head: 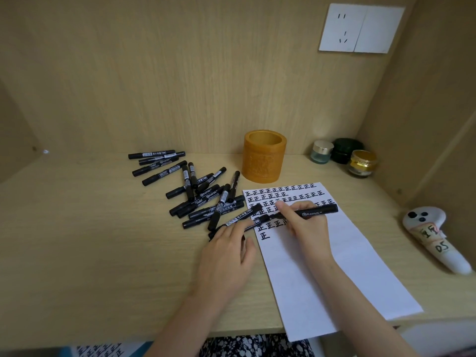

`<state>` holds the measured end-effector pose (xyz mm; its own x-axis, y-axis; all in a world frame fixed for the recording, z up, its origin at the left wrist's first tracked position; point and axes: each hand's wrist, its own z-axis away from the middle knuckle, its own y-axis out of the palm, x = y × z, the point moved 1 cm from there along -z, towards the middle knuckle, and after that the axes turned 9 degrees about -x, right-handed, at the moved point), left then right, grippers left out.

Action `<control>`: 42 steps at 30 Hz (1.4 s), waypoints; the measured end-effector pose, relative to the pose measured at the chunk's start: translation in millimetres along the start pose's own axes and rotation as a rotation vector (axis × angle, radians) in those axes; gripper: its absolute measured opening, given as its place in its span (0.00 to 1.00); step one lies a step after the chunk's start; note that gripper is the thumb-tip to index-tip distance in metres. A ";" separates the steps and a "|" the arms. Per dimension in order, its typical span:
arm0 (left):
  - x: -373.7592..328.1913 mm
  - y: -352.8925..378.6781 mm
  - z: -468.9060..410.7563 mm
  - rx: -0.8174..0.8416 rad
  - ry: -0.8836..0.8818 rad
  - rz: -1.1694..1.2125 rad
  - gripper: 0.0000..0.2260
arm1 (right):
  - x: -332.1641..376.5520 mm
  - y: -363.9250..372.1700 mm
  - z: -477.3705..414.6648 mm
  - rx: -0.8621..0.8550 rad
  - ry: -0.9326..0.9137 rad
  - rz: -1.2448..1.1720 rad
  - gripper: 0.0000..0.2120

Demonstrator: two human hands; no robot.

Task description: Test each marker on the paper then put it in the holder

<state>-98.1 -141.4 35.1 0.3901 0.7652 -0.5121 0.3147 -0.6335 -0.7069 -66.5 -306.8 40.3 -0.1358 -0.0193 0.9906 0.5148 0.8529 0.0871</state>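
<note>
My right hand [304,222] grips a black marker [319,210] lying nearly level over the white paper [334,266], its tip end pointing left above the rows of black characters. My left hand [226,256] rests on the desk at the paper's left edge, fingers spread, touching the nearest markers of a loose pile of several black markers [201,194]. The amber cylindrical holder [264,155] stands upright behind the paper; its opening looks empty from here.
Three small jars [342,157] stand at the back right corner. A white controller with taped labels [432,235] lies at the right. A wall socket [360,28] is on the back panel. The desk's front edge runs just below my forearms.
</note>
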 end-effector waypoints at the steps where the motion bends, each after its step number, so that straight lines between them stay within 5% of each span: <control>1: 0.7 0.6 -0.4 -0.004 -0.019 0.041 0.16 | 2.5 -0.5 0.2 0.011 0.000 -0.006 0.12; 12: 9.0 -3.5 -4.0 0.010 -0.309 0.568 0.12 | 22.6 1.3 13.0 0.136 0.049 -0.133 0.16; 42: 4.1 -6.7 -2.7 -0.069 -0.317 0.756 0.07 | 22.2 29.7 37.9 0.222 -0.038 -0.115 0.20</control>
<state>-96.3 -134.3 39.0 0.2580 0.1181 -0.9589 0.1214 -0.9886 -0.0891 -86.4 -262.1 60.9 -0.2170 -0.1066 0.9703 0.2958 0.9401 0.1694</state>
